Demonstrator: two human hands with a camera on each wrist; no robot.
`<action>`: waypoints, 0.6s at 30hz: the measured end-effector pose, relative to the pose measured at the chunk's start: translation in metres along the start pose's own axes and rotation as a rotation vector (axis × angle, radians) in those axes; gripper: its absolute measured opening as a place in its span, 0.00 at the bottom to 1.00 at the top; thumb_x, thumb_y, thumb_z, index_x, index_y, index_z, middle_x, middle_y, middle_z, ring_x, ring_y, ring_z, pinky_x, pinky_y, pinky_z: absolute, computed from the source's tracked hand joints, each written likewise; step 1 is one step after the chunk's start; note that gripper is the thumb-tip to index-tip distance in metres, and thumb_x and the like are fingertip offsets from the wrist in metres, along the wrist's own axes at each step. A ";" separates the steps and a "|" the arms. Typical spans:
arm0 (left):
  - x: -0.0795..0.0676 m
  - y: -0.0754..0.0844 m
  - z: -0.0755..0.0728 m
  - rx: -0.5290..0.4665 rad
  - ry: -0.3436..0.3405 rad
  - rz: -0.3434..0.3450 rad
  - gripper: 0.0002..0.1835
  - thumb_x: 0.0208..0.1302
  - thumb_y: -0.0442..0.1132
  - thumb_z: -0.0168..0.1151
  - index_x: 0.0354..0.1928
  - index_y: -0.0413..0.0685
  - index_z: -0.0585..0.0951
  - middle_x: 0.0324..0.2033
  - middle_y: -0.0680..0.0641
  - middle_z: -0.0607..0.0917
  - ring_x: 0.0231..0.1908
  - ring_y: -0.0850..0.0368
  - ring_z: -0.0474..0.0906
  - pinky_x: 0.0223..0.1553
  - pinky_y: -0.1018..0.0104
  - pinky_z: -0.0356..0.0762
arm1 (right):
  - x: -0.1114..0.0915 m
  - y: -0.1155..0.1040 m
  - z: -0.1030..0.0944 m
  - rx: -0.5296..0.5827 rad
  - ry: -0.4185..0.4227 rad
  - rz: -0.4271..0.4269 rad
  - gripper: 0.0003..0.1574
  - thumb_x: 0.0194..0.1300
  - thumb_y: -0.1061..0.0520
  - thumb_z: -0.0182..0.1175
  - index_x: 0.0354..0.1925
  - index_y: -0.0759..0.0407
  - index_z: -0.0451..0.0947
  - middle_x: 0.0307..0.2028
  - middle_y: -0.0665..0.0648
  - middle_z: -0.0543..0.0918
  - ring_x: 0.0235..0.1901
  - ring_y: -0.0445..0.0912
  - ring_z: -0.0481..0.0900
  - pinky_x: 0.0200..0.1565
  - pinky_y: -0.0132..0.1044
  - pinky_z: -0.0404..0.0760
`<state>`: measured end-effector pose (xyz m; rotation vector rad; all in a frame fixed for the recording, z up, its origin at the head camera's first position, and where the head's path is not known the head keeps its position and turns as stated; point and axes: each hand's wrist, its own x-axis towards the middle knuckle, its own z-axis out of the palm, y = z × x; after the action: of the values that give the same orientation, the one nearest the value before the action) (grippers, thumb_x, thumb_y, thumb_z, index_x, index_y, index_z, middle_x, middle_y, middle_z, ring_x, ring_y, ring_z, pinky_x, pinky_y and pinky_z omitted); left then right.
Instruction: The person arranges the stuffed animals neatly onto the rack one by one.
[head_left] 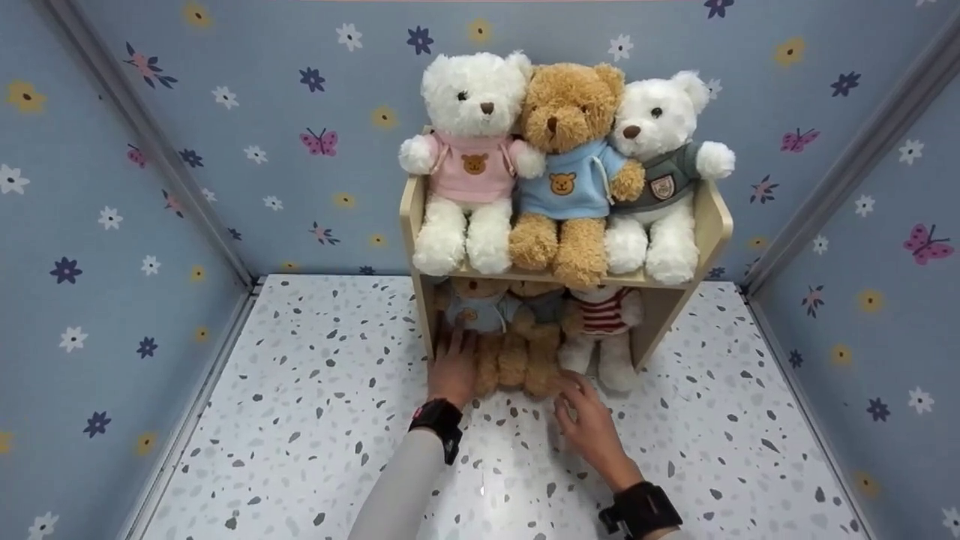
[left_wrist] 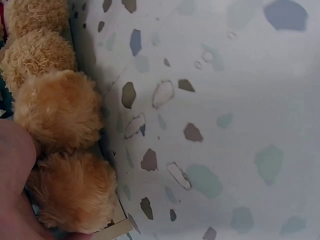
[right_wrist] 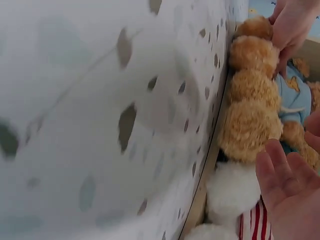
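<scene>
Three teddy bears sit side by side on the lower shelf. The leftmost is a brown teddy bear in a light blue top (head_left: pixel 478 311); my left hand (head_left: pixel 454 369) reaches in and holds its outer leg, the foot (left_wrist: pixel 72 192) showing between the fingers. Beside it sits a brown teddy bear in a dark top (head_left: pixel 541 306), its curly feet (right_wrist: pixel 252 131) at the shelf's front edge. My right hand (head_left: pixel 592 427) has loosely bent, spread fingers, with the fingertips right at the nearer foot. A white teddy bear in a red-striped top (head_left: pixel 602 315) sits at the right end.
The small wooden shelf (head_left: pixel 712 225) stands against the flowered wall (head_left: pixel 322 97). On its upper level sit a white bear in pink (head_left: pixel 471 169), a brown bear in blue (head_left: pixel 566 180) and a white bear in dark green (head_left: pixel 660 180). Speckled flooring (head_left: pixel 300 420) lies in front.
</scene>
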<state>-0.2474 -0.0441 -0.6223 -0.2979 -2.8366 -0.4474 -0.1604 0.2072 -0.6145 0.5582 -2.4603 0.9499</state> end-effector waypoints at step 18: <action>-0.020 0.014 0.008 -0.183 0.194 0.233 0.21 0.67 0.45 0.70 0.59 0.46 0.83 0.58 0.35 0.80 0.60 0.35 0.76 0.59 0.29 0.70 | 0.124 0.018 -0.009 -0.571 0.082 -0.123 0.16 0.60 0.66 0.72 0.48 0.65 0.85 0.46 0.68 0.84 0.45 0.65 0.82 0.43 0.58 0.83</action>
<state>-0.2271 -0.0317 -0.6311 -0.5799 -2.5373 -0.6483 -0.2689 0.2004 -0.5516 0.4490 -2.4305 0.1917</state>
